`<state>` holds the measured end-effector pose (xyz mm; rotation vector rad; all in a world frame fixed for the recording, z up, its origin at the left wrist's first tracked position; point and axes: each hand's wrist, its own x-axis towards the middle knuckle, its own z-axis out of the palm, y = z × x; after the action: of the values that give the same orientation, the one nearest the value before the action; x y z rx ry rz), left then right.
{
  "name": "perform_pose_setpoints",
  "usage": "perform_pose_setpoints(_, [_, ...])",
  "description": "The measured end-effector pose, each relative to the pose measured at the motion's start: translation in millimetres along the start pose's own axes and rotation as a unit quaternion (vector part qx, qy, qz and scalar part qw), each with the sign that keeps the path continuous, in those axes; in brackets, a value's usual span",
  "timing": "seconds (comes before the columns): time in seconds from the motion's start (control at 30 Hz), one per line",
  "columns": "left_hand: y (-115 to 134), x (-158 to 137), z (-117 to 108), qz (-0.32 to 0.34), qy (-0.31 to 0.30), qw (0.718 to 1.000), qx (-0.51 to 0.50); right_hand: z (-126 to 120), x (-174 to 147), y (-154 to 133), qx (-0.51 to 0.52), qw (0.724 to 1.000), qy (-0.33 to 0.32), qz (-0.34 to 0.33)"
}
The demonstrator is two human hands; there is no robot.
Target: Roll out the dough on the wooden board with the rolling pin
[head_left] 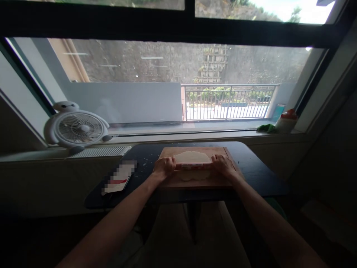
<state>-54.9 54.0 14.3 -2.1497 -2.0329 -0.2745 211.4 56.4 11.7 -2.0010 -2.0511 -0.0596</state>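
A rolling pin [193,166] with a printed label lies crosswise over a flat sheet of pale dough [192,156]. The dough shows both beyond the pin and on its near side. Beneath it is a wooden board [167,182] on a dark table. My left hand [165,166] is closed around the pin's left end, and my right hand [223,165] grips its right end. Both fists hide the pin's ends.
The dark table [259,178] has pale specks left of the board. A phone-like object [119,178], partly blurred out, lies at the table's left. On the windowsill stand a white fan [83,128], a green cloth [267,128] and a white bottle [287,122] with a red top.
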Motion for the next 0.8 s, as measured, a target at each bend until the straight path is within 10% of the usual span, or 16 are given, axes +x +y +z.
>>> perform_pose_setpoints(0.53, [-8.3,-43.4,4.7,0.08,0.118,0.99,0.009,-1.5,-48.3,-3.0,0.02,0.995,0.083,-0.051])
perform_pose_setpoints(0.8, [-1.2,-2.9,5.5,0.018,0.094,0.995,0.008,1.5,-12.6,-4.7,0.032,0.999,0.045,0.0])
